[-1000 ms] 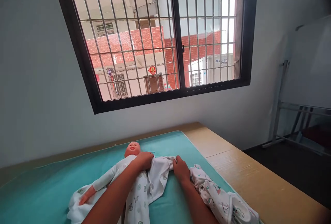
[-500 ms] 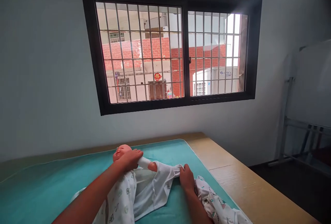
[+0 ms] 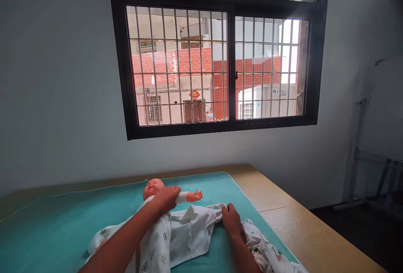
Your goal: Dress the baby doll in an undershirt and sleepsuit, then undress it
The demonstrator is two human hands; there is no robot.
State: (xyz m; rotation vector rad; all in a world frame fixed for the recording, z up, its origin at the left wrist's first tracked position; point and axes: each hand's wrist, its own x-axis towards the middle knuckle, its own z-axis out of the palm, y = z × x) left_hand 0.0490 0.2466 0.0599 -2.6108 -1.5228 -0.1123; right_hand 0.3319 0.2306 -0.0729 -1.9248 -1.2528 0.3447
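Observation:
A baby doll (image 3: 154,187) lies on a teal mat (image 3: 72,210), its head toward the wall. Around the doll's upper arm, near the shoulder, my left hand (image 3: 169,198) is closed. The doll's forearm and small hand (image 3: 194,196) stick out bare to the right, beyond a white cuff-like part. My right hand (image 3: 231,220) pinches the sleeve end of a white printed baby shirt (image 3: 192,231), stretching it rightward below the doll's arm. The shirt's other side covers the doll's body, which my left forearm partly hides.
Bunched printed baby clothing (image 3: 264,245) lies to the right of my right forearm. The wooden table (image 3: 292,218) shows along the mat's right edge. Behind it is a wall with a barred window (image 3: 179,67). A whiteboard stand (image 3: 355,151) is at the far right.
The doll's hand and forearm have come out of the sleeve and now lie above it. My right hand still holds the sleeve end. The view has shifted slightly.

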